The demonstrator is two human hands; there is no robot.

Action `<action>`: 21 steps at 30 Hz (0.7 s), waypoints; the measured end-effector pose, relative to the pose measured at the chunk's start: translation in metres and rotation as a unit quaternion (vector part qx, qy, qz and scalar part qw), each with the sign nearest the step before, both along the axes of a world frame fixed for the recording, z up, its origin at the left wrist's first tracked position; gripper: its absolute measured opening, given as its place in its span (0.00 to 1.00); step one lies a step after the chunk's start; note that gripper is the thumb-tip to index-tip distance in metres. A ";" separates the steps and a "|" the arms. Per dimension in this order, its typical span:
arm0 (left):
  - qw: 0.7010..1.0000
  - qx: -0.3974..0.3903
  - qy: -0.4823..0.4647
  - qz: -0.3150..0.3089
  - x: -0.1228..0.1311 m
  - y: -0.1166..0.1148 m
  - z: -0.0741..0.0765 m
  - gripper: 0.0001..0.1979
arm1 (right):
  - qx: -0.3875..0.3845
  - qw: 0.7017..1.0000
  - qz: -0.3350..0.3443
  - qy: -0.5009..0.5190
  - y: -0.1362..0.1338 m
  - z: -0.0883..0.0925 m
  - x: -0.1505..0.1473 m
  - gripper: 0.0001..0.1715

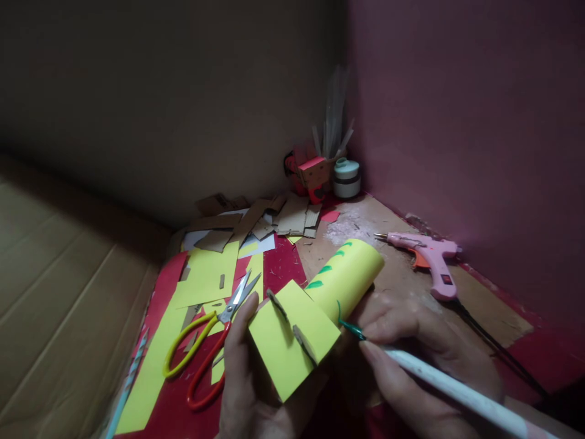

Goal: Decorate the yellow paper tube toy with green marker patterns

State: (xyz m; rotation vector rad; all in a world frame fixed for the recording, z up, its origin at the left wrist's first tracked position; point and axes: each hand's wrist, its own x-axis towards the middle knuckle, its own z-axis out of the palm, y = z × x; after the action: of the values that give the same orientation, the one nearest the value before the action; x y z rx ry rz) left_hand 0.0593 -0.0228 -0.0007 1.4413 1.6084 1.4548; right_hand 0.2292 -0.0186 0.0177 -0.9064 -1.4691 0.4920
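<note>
My left hand [249, 390] grips a yellow paper-covered craft piece [292, 338], a cardboard block joined to a yellow paper tube [350, 271]. Short green strokes run along the tube's edge. My right hand [411, 347] is closed on a white pen [457, 390] with a green tip, and the tip touches the tube near where it meets the block. The thumb of the left hand lies along the block's left side.
Scissors [208, 341] with one yellow and one red handle lie on yellow paper sheets [205, 277] to the left. A pink glue gun [429, 256] lies to the right, its cord trailing back. Cardboard scraps [274, 219], a small box holder [315, 174] and a jar [346, 178] stand in the corner.
</note>
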 end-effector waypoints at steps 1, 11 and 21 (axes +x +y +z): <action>1.000 -0.007 0.011 0.000 -0.004 0.000 -0.002 0.46 | 0.001 1.000 -0.003 -0.005 0.000 0.000 0.000 0.13; 0.979 0.107 0.173 -0.019 -0.019 0.014 -0.002 0.43 | -0.091 0.987 0.076 0.104 -0.004 -0.012 0.007 0.12; 0.982 0.108 0.153 -0.017 -0.020 0.013 -0.012 0.43 | -0.081 0.983 -0.007 0.165 -0.007 -0.008 -0.011 0.10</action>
State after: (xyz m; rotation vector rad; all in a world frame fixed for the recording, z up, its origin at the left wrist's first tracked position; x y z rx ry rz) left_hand 0.0389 -0.0102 -0.0123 1.8849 1.6312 1.4812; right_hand 0.2182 -0.0257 0.0094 -0.9118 -1.1335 0.7228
